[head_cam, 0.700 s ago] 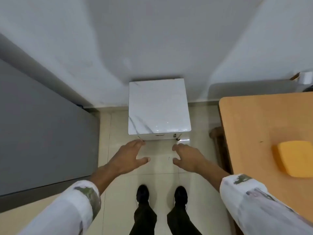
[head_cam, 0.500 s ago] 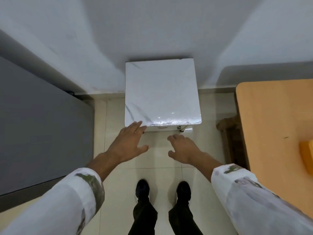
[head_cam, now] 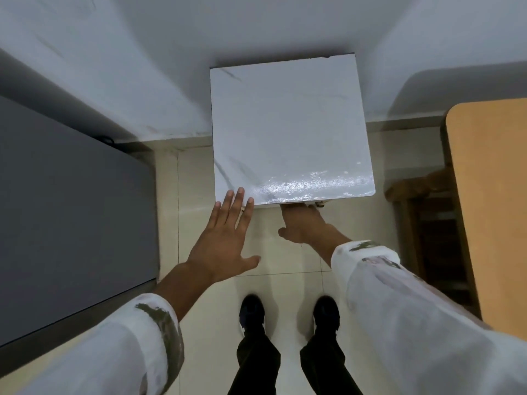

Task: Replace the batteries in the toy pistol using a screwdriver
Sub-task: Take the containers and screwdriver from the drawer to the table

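Observation:
No toy pistol, batteries or screwdriver are in view. A small white cabinet with a glossy marble-look top stands against the wall in front of me. My left hand is open with its fingers straight, and the fingertips lie over the top's front left corner. My right hand reaches under the front edge of the top near a small metal fitting. Its fingers are hidden beneath the top, so I cannot tell whether they grip anything.
A large dark grey surface fills the left side. An orange-brown wooden table runs along the right, with a brown wooden piece beside it. My black shoes stand on pale floor tiles.
I have come closer to the white cabinet. My left hand has risen to its front corner, and my right hand has gone under the front edge. The yellow object on the table has left the view.

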